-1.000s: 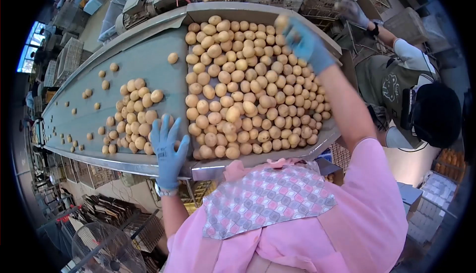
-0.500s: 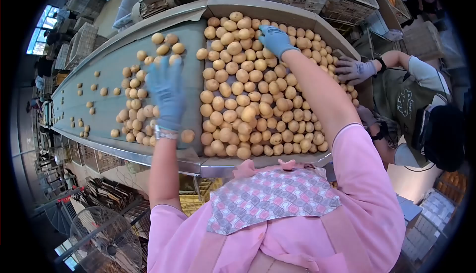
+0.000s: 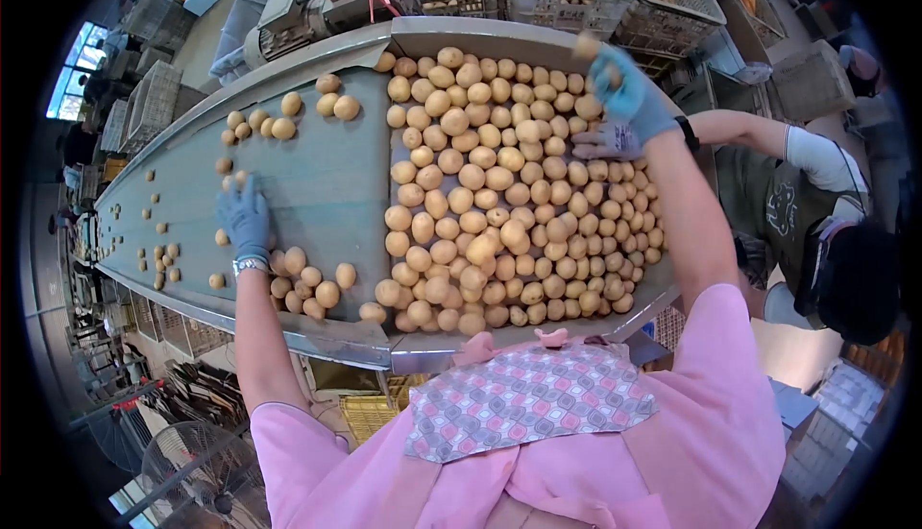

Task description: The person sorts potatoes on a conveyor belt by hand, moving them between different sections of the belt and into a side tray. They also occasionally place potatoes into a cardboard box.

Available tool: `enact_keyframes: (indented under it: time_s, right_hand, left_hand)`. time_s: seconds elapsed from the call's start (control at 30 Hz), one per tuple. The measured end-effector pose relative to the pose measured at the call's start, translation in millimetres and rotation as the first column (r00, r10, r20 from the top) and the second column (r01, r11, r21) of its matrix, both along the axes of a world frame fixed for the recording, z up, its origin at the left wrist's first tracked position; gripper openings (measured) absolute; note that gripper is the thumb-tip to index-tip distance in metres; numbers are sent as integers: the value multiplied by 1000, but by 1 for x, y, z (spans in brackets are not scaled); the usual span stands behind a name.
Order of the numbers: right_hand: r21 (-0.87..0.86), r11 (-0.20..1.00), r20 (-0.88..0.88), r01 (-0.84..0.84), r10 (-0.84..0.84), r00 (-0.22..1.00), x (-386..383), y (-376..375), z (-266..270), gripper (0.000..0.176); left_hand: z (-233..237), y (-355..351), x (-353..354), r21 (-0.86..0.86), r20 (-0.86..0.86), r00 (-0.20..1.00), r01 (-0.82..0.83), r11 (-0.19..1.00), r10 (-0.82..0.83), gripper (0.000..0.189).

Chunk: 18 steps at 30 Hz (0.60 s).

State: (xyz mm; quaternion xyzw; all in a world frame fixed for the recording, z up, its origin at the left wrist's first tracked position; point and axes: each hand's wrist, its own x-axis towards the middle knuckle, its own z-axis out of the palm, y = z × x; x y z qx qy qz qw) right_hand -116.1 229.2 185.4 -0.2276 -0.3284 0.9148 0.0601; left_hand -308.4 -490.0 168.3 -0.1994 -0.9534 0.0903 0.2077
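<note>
My patterned bib [image 3: 533, 409] is covering my chest, and a yellow crate [image 3: 370, 421] is sitting low between it and my left sleeve. Beyond the near rim, the round tan produce [image 3: 471, 176] is crowding the right part of the worktop [image 3: 480, 35], while a looser cluster is lying on the green belt [image 3: 331, 193] to the left, just beside my left wrist. My left hand [image 3: 246, 222], in a blue glove, is resting at the belt with its fingers loosely spread, their tips coming up against a couple of pieces. Farther over, a co-worker's hand [image 3: 607, 141] in a grey glove is reaching into the produce; I'm not able to tell whether it is gripping any. Just past it, I'm raising my right hand [image 3: 603, 63] near the far rim, its fingers pinching a piece, though both are blurring. Small groups of pieces are lying along the belt's far side. Behind the rim, a motor [image 3: 280, 37] is standing at the left, and three pale crates [image 3: 567, 12] are holding more produce.
</note>
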Motion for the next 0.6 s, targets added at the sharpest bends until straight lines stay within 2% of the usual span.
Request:
enact_keyframes:
  time_s: [0.07,0.1,0.13,0.17,0.2,0.23,0.27,0.3,0.33,0.37,0.4,0.43,0.53,0.57,0.6]
  right_hand:
    - [-181,948,-247,261,-300,921,-20,48,29,32]
    - [-55,975,-234,216,-223,946,-24,41,29,34]
    - [72,984,-212,164,-146,966,-29,26,29,35]
    - [200,974,-178,109,-73,981,-33,8,31,36]
    - [561,827,-145,40,50,988,-17,-48,39,39]
    - [584,796,-77,-159,249,965,-10,-83,30,38]
    - [550,786,15,-283,330,944,-7,-119,6,36]
    - [653,689,41,-314,382,923,15,-166,14,35]
    - [338,831,-9,-441,471,882,25,-191,7,35]
    - [281,856,70,-435,433,898,40,-217,-1,35]
    - [218,858,73,-466,462,884,50,-230,-8,35]
    - [189,868,53,-460,458,887,63,-237,-12,35]
    - [173,899,35,-402,402,915,96,-243,-6,38]
    - [183,910,34,-373,373,927,104,-242,-3,39]
    - [153,921,4,-357,361,933,107,-241,-2,40]
  left_hand:
    - [19,7,-12,106,-95,932,-340,935,349,48]
    - [39,40,2,114,-256,953,-137,984,162,45]
    - [50,70,7,195,-164,982,127,973,-96,43]
    - [55,101,14,298,-92,929,370,880,-359,40]
    - [55,140,34,365,-19,901,410,836,-433,39]
    - [53,181,57,437,48,862,436,787,-504,37]
    - [48,217,74,511,71,803,480,713,-592,34]
    - [41,243,86,517,162,793,438,735,-587,30]
    - [34,261,92,518,253,774,398,757,-580,26]
    - [22,274,93,499,319,792,327,803,-521,28]
    - [9,287,91,476,381,801,259,841,-462,30]
    - [1,294,89,448,440,802,193,873,-403,33]
    - [3,291,82,571,473,742,153,807,-475,32]
    - [8,290,88,664,443,740,108,740,-506,38]
    - [21,293,98,694,379,725,188,695,-575,43]
